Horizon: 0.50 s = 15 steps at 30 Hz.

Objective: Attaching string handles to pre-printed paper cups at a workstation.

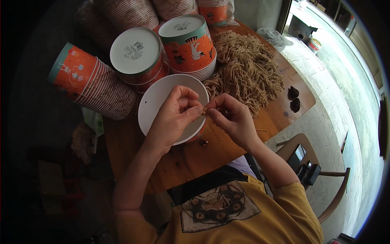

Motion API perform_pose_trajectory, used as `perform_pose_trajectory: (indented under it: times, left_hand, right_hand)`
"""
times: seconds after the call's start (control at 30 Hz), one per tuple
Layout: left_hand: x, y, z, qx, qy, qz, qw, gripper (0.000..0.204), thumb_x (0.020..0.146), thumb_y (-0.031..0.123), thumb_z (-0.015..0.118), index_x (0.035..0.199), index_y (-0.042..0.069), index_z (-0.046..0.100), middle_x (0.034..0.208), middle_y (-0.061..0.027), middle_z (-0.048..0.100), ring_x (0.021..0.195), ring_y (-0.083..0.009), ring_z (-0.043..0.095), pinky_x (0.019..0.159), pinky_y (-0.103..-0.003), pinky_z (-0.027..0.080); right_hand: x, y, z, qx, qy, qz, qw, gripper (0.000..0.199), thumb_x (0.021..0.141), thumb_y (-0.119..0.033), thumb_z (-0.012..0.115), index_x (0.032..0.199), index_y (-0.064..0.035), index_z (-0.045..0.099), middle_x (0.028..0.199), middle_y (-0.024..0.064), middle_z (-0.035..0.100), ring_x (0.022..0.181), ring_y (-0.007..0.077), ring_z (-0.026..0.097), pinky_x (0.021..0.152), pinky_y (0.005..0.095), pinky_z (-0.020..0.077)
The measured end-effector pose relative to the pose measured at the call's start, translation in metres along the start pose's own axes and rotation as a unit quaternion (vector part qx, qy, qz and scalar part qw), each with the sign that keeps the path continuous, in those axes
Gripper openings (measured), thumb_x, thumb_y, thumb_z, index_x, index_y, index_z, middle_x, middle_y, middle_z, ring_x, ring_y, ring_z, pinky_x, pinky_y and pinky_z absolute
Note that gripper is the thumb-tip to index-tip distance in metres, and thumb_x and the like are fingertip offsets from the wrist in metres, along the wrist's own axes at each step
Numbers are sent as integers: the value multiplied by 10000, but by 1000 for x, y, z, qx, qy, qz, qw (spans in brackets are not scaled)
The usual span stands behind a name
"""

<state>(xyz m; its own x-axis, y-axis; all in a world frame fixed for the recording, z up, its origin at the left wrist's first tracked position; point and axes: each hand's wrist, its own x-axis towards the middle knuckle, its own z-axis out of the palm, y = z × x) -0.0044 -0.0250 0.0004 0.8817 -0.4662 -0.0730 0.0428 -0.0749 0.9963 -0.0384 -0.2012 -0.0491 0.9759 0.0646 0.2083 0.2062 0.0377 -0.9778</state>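
Note:
My left hand (pixel 172 120) and my right hand (pixel 232 118) meet fingertip to fingertip over the right rim of a paper bucket (pixel 156 97). Both are closed in a pinch on a short bit of tan cord (pixel 204 111), most of which the fingers hide. The bucket stands upright, white inside and orange outside, with a small dark hole in its left wall. Just beyond my right hand lies a big heap of twisted tan cords (pixel 248 67). Whether the pinched cord passes through the bucket's wall is hidden.
Upside-down bucket stacks (pixel 136 51) (pixel 189 44) stand behind, and another stack (pixel 91 79) leans at the left. Wrapped bucket stacks (pixel 126 14) fill the back. Two dark lumps (pixel 294 99) sit on the wooden table (pixel 162 173) at right. A chair (pixel 310 160) holds a phone (pixel 300 152).

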Motion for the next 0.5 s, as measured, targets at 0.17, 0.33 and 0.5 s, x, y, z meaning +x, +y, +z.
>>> perform_pose_trajectory:
  times: [0.17, 0.33, 0.5]
  left_hand:
    - [0, -1, 0, 22, -9, 15, 1000, 220, 901, 55, 595, 1068, 38, 452, 890, -13, 579, 855, -59, 528, 799, -221, 435]
    - [0, -2, -1, 23, -7, 5, 1000, 209, 904, 51, 592, 1063, 38, 456, 898, -12, 566, 853, -57, 523, 797, -217, 437]
    - [-1, 0, 0, -7, -14, 1, 1000, 210, 898, 43, 594, 1058, 39, 459, 895, -8, 557, 837, -55, 519, 782, -208, 442]
  right_hand:
    - [2, 0, 2, 8, 4, -1, 1000, 101, 873, -83, 638, 936, -11, 605, 803, 7, 597, 680, 47, 539, 624, 217, 461]
    - [1, -1, 3, -38, 5, -35, 999, 110, 900, -114, 624, 977, -42, 591, 791, -24, 582, 641, 26, 517, 563, 185, 425]
    - [2, 2, -3, -341, 45, -338, 876, 235, 766, -14, 691, 970, -89, 600, 754, 30, 566, 550, 153, 571, 476, 277, 460]
